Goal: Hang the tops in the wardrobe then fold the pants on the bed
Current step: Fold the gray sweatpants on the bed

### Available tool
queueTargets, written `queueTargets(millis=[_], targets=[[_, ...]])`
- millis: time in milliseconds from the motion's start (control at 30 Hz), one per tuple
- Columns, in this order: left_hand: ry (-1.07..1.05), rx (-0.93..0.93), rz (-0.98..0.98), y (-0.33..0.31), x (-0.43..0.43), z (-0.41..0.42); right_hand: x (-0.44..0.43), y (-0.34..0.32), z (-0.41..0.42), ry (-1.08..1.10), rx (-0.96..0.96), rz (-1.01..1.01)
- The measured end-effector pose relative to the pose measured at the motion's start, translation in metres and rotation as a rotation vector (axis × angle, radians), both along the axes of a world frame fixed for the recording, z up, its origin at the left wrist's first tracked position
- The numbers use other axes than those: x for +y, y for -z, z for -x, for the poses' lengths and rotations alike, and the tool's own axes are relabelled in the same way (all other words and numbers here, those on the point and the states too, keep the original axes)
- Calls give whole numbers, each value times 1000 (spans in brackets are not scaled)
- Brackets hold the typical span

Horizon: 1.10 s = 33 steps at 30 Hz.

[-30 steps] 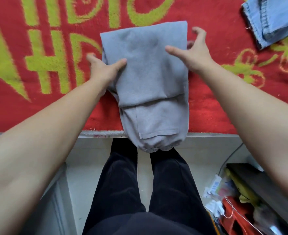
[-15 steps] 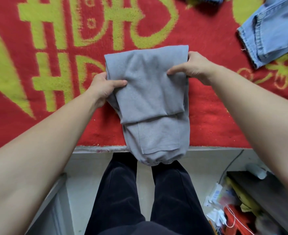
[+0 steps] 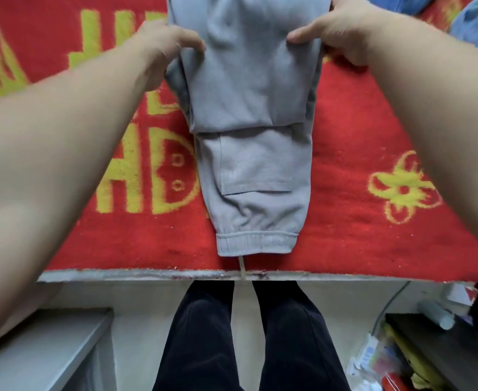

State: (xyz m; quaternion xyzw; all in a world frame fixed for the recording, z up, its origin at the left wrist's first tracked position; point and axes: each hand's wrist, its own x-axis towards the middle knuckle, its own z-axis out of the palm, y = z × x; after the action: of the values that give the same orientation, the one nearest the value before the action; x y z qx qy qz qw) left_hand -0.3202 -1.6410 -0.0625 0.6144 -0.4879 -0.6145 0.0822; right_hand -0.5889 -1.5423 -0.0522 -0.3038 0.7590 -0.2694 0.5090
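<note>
Red blanket (image 3: 356,131), grey pants (image 3: 249,108) pinched by left hand (image 3: 163,45), right hand (image 3: 342,29)

Grey pants (image 3: 249,114), folded over with the elastic cuff nearest, lie flat on the red bed (image 3: 359,131).

Pale floor (image 3: 137,337), grey cabinet (image 3: 35,351), dark shelf (image 3: 446,348)

Soft, even indoor light falls from above, leaving the red woven bed cover with yellow motifs (image 3: 345,142) vivid and without glare. The folded grey jogger pants (image 3: 249,80) cast a faint shadow along their left side. The left hand (image 3: 159,43) is motion-blurred, while the right hand (image 3: 342,32) is sharper. The wide lens swells both forearms at the edges.
</note>
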Motion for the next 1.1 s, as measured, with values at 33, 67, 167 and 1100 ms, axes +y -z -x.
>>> queueTargets(millis=[33, 67, 167, 1100], targets=[[6, 6, -5, -4, 1, 0, 1, -1, 0, -2, -2, 7], [4, 10, 1, -7, 4, -1, 6, -3, 0, 5, -5, 23], [-7, 74, 50, -17, 28, -18, 40, -12, -4, -2, 33, 128], [1405, -673, 407, 31, 285, -79, 304, 48, -126, -1126, 790, 82]])
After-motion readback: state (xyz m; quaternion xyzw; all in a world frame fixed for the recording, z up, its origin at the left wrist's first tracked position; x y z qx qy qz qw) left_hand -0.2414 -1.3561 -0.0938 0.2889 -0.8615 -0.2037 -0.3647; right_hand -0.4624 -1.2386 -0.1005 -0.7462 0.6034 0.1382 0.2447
